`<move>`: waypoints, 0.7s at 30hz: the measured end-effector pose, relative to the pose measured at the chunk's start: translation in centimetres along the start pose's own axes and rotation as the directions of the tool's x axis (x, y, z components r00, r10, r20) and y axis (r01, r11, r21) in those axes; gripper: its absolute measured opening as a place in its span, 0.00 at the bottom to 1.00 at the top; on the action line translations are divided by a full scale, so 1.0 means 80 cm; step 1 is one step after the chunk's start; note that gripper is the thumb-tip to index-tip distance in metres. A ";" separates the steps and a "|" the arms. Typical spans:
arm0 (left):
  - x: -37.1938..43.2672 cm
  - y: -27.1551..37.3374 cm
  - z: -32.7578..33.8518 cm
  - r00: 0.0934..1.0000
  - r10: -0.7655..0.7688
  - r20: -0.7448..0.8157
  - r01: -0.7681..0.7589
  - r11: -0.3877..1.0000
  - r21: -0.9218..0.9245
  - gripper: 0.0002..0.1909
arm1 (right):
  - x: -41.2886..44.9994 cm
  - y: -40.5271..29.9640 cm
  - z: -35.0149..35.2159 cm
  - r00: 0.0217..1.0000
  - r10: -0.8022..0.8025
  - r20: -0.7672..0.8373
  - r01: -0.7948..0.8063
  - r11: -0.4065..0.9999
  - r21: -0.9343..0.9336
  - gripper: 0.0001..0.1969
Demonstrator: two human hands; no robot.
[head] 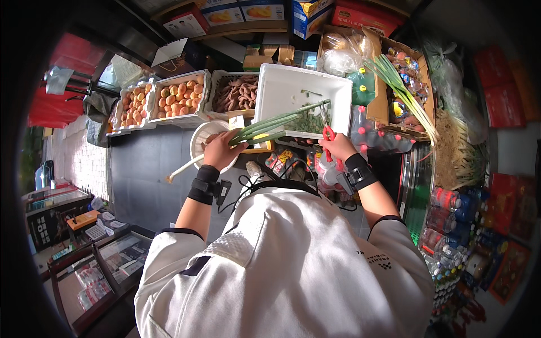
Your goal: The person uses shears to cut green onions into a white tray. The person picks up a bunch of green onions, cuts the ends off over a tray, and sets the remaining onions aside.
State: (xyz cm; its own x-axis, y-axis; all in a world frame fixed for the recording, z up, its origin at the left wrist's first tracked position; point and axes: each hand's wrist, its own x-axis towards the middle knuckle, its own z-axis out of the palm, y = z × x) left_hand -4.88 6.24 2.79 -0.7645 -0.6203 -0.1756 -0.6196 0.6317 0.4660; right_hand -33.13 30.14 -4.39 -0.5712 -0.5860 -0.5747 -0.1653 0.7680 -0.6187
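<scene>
My left hand (222, 151) grips a long green onion (274, 122), its white root end pointing down to the left past a white plastic basket (195, 141). The leaves reach over a white foam box (304, 76). Red-handled scissors (329, 137) are in my right hand (339, 147), their blades pointing up at the leaf tips. Cut green pieces (306, 122) lie on the floor of the foam box. More green onions (403, 91) rest across a cardboard box at the right.
Crates of peach-like fruit (179, 99) and sweet potatoes (239, 93) stand left of the foam box. Bottled drinks (372, 131) stand to its right. Leafy vegetables with roots (448, 148) lie further right. A glass display case (105, 262) is at the lower left.
</scene>
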 end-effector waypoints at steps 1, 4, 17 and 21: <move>0.000 -0.002 0.003 1.000 0.016 0.005 -0.016 1.000 -0.016 0.26 | 0.004 -0.003 0.002 0.990 -0.022 -0.140 0.007 0.995 -0.104 0.20; -0.002 -0.011 0.011 1.000 0.006 -0.013 -0.007 0.999 -0.031 0.27 | 0.000 -0.005 0.003 0.976 -0.018 -0.217 0.001 0.997 -0.078 0.21; -0.008 -0.009 0.021 1.000 -0.012 0.018 0.013 0.999 -0.043 0.26 | 0.003 0.014 0.001 0.991 0.069 -0.111 -0.058 0.993 0.098 0.22; -0.005 -0.014 0.026 1.000 -0.002 0.031 0.003 1.000 -0.030 0.26 | -0.012 0.053 0.002 0.993 -0.110 0.052 0.107 0.992 0.061 0.21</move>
State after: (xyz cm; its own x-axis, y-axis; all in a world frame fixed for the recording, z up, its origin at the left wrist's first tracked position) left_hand -4.27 6.80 0.52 -0.7682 -0.6072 -0.2030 -0.6162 0.6153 0.4916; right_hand -33.15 33.92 -6.61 -0.5070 -0.6796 -0.5301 -0.1762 0.6838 -0.7081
